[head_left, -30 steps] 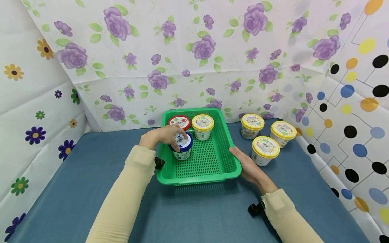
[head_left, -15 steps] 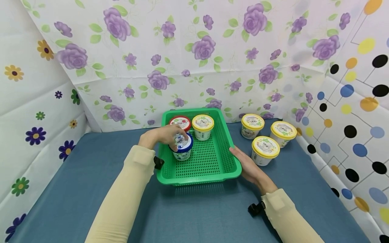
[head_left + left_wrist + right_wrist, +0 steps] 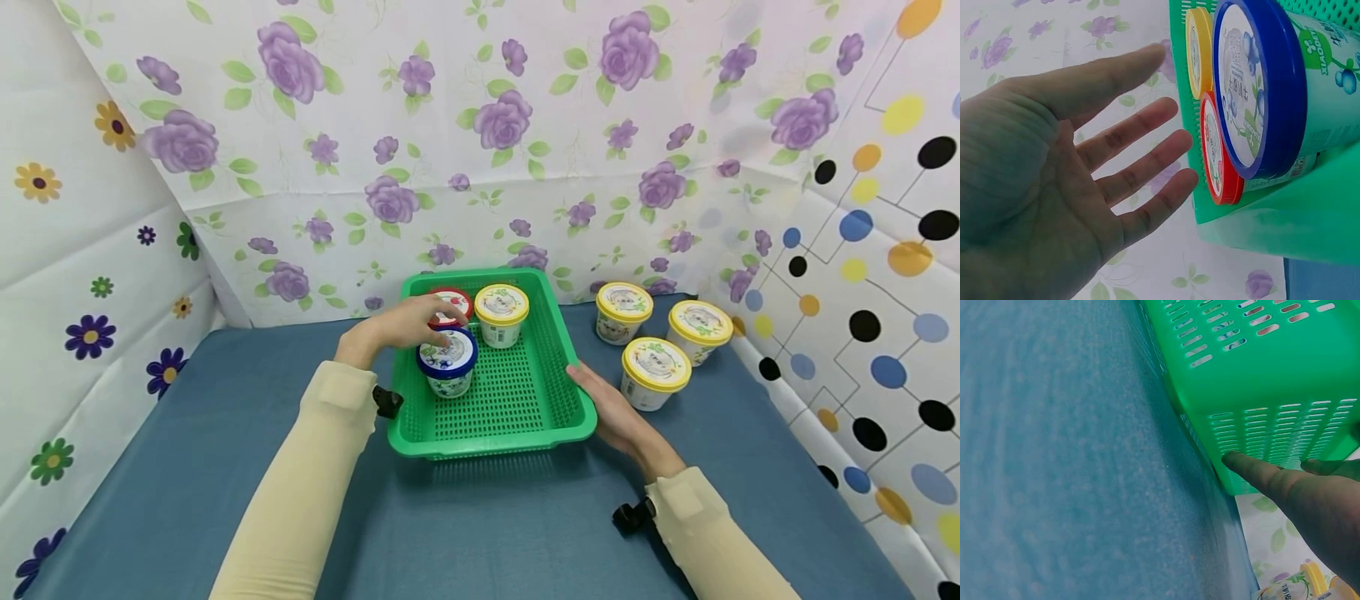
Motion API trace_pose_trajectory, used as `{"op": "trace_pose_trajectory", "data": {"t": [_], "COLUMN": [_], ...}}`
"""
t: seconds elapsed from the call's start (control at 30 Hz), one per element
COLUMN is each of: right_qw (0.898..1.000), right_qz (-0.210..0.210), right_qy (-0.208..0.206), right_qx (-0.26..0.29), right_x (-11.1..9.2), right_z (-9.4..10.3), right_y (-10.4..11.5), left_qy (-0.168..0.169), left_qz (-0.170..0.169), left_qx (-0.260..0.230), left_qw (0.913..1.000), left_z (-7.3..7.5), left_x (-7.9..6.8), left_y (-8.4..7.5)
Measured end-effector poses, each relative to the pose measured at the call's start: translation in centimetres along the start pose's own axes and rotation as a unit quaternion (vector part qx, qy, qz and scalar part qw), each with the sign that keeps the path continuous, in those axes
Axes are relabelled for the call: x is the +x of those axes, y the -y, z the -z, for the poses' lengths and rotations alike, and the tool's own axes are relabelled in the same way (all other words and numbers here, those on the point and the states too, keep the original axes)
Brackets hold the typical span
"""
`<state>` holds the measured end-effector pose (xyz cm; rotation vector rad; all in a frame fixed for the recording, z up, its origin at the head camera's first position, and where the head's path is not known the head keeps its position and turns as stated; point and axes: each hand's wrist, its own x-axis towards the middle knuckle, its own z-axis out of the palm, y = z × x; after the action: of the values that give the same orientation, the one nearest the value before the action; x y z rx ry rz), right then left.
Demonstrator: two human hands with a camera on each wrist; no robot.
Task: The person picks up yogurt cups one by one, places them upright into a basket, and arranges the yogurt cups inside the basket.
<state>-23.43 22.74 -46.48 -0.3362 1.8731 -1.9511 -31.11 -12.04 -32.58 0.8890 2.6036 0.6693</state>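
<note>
A plastic tub with a blue lid (image 3: 447, 354) stands at the left inside a green basket (image 3: 491, 446). My left hand (image 3: 393, 327) hovers just over it; in the left wrist view its fingers are spread and apart from the lid, with nothing in the palm. Behind the blue-lidded tub stands a red-lidded tub (image 3: 455, 302), partly hidden by my left hand. A yellow-lidded tub (image 3: 501, 313) stands to its right. My right hand (image 3: 611, 408) touches the basket's right side; the right wrist view shows straight fingers against its slotted outer wall.
Several items surround the basket: three yellow-lidded tubs (image 3: 656, 364) stand together on the blue tablecloth (image 3: 510, 533) to the right of my right hand. Flower-patterned sheeting (image 3: 450, 125) rises directly behind the basket. Dotted sheeting (image 3: 885, 333) borders the right side.
My left hand has let go of the blue-lidded tub and lifted slightly up and back, its fingers spreading. The tub stays in place. My right hand has not moved.
</note>
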Motion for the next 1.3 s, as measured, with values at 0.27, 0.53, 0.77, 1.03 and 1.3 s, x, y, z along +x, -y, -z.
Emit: {"op": "trace_pose_trajectory", "data": {"t": [0.27, 0.53, 0.77, 1.03, 1.3], "right_qw": [1.000, 1.000, 1.000, 1.000, 1.000], "right_qz": [-0.003, -0.004, -0.003, -0.001, -0.001], "right_qy": [-0.003, -0.004, -0.006, -0.001, 0.006], "right_qx": [0.002, 0.000, -0.006, -0.005, 0.003], "right_x": [0.0, -0.1, -0.1, -0.1, -0.1], "right_z": [-0.1, -0.3, -0.3, -0.2, -0.2], "right_y": [0.1, 0.3, 0.3, 0.3, 0.2], "left_qy": [-0.035, -0.094, -0.142, -0.204, -0.254], "left_qz": [-0.015, -0.010, 0.002, 0.035, 0.063], "left_qx": [-0.021, -0.069, -0.092, -0.136, -0.195], "left_qw": [0.9990, 0.9932, 0.9856, 0.9688, 0.9452], "left_z": [-0.1, -0.1, 0.0, -0.3, -1.4], "left_x": [0.1, -0.2, -0.5, -1.7, -3.3], "left_y": [0.2, 0.1, 0.5, 0.8, 1.6]}}
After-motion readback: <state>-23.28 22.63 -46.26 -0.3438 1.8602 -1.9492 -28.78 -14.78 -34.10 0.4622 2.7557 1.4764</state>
